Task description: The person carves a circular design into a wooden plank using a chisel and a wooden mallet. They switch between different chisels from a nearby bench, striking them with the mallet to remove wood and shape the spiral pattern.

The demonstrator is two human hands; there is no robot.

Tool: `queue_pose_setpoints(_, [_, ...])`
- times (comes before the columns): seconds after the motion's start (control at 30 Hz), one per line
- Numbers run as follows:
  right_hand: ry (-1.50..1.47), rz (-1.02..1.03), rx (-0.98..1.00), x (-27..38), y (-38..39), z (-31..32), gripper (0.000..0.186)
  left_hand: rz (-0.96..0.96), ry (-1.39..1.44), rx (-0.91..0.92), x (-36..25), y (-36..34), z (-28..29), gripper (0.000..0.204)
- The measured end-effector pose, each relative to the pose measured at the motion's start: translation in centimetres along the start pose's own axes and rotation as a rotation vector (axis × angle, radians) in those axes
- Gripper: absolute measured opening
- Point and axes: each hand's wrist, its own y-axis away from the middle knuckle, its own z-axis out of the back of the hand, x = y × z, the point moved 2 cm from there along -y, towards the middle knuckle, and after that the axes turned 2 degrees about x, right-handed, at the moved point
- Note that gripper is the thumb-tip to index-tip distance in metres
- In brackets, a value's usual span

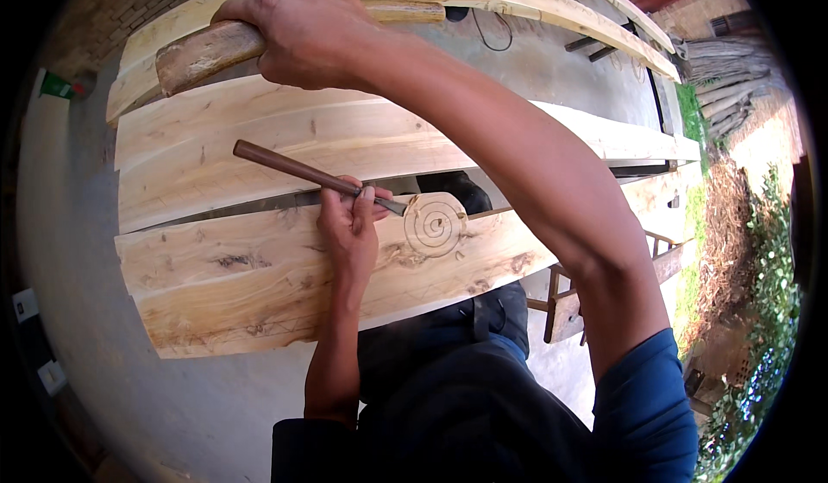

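Note:
My left hand (352,217) closes around the lower part of a chisel (289,166) with a long brown handle, tilted up to the left. Its metal blade meets the left rim of a rounded disc (434,225) with a spiral drawn on it, at the far edge of the near plank (241,285). Up at the far left, my right hand (302,33) is wrapped round a thick wooden mallet (211,53), raised above the planks and apart from the chisel. The fingers' undersides on the mallet are hidden.
A second pale plank (259,142) lies beyond the near one, with a narrow gap between them. Further planks (526,13) stretch across the back. A wooden stool-like frame (565,306) stands at the right, under the near plank's end. Green plants (768,310) border the right side.

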Motion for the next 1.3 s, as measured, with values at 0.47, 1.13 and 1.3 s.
queue_pose_setpoints(0.47, [-0.045, -0.003, 0.113, 0.1, 3.3, -1.7, 0.052, -0.048, 0.132, -0.333, 0.3, 3.6, 1.0, 0.023])
queue_pose_setpoints(1.13, [-0.022, 0.251, 0.087, 3.9, 1.9, -3.8, 0.050, -0.001, 0.044, -0.268, 0.6, 3.8, 0.4, 0.022])
queue_pose_setpoints(1.3, [-0.031, 0.325, -0.136, 6.3, 0.7, -2.5, 0.051, -0.018, 0.035, -0.277, 0.5, 3.9, 0.1, 0.022])
